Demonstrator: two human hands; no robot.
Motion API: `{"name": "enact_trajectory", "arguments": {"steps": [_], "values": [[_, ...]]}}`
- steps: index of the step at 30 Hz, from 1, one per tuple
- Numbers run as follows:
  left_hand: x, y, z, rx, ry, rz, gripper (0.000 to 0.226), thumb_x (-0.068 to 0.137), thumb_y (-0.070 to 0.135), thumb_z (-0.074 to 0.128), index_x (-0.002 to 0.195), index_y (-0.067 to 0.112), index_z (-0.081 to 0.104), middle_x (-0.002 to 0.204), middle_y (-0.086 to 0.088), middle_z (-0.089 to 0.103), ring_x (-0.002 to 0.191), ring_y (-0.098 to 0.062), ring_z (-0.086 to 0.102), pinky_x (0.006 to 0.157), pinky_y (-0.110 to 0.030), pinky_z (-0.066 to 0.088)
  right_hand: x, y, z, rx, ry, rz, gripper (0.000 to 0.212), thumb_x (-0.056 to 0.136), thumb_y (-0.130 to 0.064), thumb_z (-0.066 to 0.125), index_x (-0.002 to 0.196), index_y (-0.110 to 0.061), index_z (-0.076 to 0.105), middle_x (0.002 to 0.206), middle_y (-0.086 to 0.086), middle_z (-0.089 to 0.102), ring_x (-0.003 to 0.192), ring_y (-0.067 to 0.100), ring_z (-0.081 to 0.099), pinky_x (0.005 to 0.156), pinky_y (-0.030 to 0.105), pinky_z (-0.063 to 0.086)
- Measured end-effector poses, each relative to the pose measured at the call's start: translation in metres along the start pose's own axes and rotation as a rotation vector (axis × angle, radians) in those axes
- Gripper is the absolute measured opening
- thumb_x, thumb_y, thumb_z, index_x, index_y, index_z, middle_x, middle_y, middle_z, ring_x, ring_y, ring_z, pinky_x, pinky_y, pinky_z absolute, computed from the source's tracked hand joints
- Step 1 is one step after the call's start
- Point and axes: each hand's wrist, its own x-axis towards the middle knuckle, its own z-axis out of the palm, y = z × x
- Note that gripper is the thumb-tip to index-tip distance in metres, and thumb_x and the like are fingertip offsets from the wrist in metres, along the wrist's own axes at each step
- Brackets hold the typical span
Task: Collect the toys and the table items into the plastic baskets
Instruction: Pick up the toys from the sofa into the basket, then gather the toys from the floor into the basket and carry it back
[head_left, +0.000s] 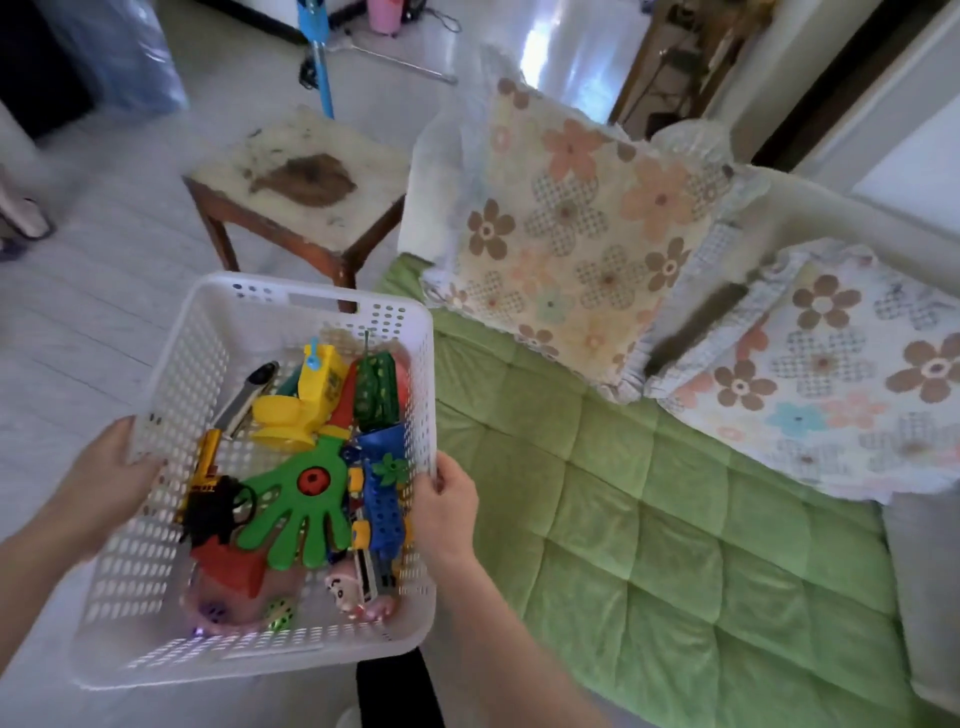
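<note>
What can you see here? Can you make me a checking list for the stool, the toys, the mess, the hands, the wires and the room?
Surface: stool, pale top with a brown stain.
Job's things: white basket with toys inside, among them a green hand and a yellow toy.
Clutter: nothing seen.
Hands: left hand grips the basket's left rim; right hand grips its right rim.
Cables: a dark cord on the far floor.
Surroundings: green sofa with flowered pillows, and a blue pole behind the stool.
</note>
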Motion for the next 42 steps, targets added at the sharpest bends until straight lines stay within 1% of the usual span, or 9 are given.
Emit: {"name": "enact_trajectory", "arguments": {"steps": [4, 7, 15, 20, 26, 29, 33, 37, 42], "values": [[-0.02, 0.06, -0.022, 0.0, 0.159, -0.07, 0.044, 0.091, -0.004, 0.046, 0.134, -0.001, 0.041, 0.132, -0.025, 0.048, 0.12, -0.04, 0.047, 0.102, -0.048, 0.036, 0.038, -0.034, 0.036, -0.042, -0.118, -0.036, 0.012, 0.09, -0.003, 0.046, 0.088, 0.003, 0.056, 0.069, 0.007, 0.049, 0.059, 0.018, 0.039, 0.053, 0.028, 0.031], [-0.011, 0.066, -0.042, -0.075, 0.275, -0.156, 0.042, 0.091, -0.009, 0.041, 0.133, -0.005, 0.041, 0.133, -0.026, 0.047, 0.12, -0.037, 0.046, 0.096, -0.036, 0.034, 0.065, -0.065, 0.063, -0.108, -0.24, -0.097, 0.013, 0.091, -0.002, 0.046, 0.081, 0.0, 0.054, 0.064, 0.004, 0.046, 0.054, 0.014, 0.037, 0.047, 0.022, 0.03], [-0.021, 0.048, -0.107, -0.265, 0.567, -0.329, 0.048, 0.094, 0.001, 0.037, 0.141, 0.005, 0.032, 0.126, -0.019, 0.053, 0.065, -0.003, 0.043, 0.058, -0.018, 0.033, 0.102, -0.138, 0.173, -0.338, -0.554, -0.414, 0.019, 0.088, 0.0, 0.047, 0.07, 0.001, 0.044, 0.059, 0.007, 0.036, 0.055, 0.016, 0.032, 0.05, 0.026, 0.023], [-0.046, 0.027, -0.15, -0.222, 0.773, -0.495, 0.031, 0.092, 0.001, 0.04, 0.121, 0.009, 0.048, 0.067, -0.003, 0.048, 0.054, -0.01, 0.039, 0.051, -0.021, 0.029, 0.087, -0.151, 0.256, -0.442, -0.76, -0.572, 0.015, 0.09, -0.006, 0.048, 0.076, -0.008, 0.044, 0.06, -0.001, 0.037, 0.051, 0.012, 0.033, 0.048, 0.022, 0.025], [-0.061, -0.01, -0.189, -0.371, 0.927, -0.626, 0.036, 0.093, 0.0, 0.041, 0.128, 0.002, 0.044, 0.072, 0.002, 0.041, 0.057, -0.006, 0.034, 0.059, -0.025, 0.031, 0.063, -0.144, 0.348, -0.511, -0.918, -0.616, 0.017, 0.091, -0.01, 0.051, 0.103, -0.02, 0.054, 0.09, -0.003, 0.044, 0.069, 0.005, 0.04, 0.056, 0.011, 0.028], [-0.066, -0.031, -0.214, -0.442, 1.004, -0.699, 0.022, 0.093, 0.0, 0.04, 0.111, 0.006, 0.051, 0.08, 0.003, 0.04, 0.056, -0.002, 0.028, 0.055, -0.02, 0.027, 0.044, -0.148, 0.405, -0.581, -1.002, -0.642, 0.011, 0.089, -0.01, 0.049, 0.095, -0.018, 0.055, 0.085, -0.006, 0.045, 0.067, 0.005, 0.038, 0.057, 0.013, 0.028], [-0.079, -0.063, -0.242, -0.511, 1.158, -0.724, 0.043, 0.093, 0.002, 0.042, 0.135, 0.006, 0.04, 0.096, -0.007, 0.048, 0.059, -0.004, 0.037, 0.058, -0.024, 0.032, 0.007, -0.15, 0.472, -0.615, -1.153, -0.727, 0.011, 0.089, -0.007, 0.047, 0.09, -0.001, 0.057, 0.079, 0.003, 0.046, 0.065, 0.01, 0.037, 0.055, 0.019, 0.027], [-0.094, -0.086, -0.258, -0.58, 1.288, -0.829, 0.024, 0.092, 0.001, 0.042, 0.114, 0.006, 0.049, 0.09, -0.023, 0.059, 0.06, -0.019, 0.044, 0.057, -0.027, 0.033, -0.028, -0.143, 0.518, -0.641, -1.282, -0.752, 0.015, 0.091, -0.009, 0.048, 0.1, -0.011, 0.06, 0.089, -0.002, 0.043, 0.071, 0.007, 0.037, 0.058, 0.013, 0.024], [-0.102, -0.102, -0.267, -0.654, 1.415, -0.907, 0.041, 0.093, -0.001, 0.041, 0.134, 0.003, 0.041, 0.07, 0.002, 0.046, 0.058, -0.007, 0.036, 0.053, -0.021, 0.029, -0.06, -0.137, 0.568, -0.708, -1.424, -0.79, 0.014, 0.092, -0.008, 0.048, 0.097, -0.021, 0.05, 0.089, -0.004, 0.044, 0.062, -0.005, 0.033, 0.052, 0.009, 0.028]]}}
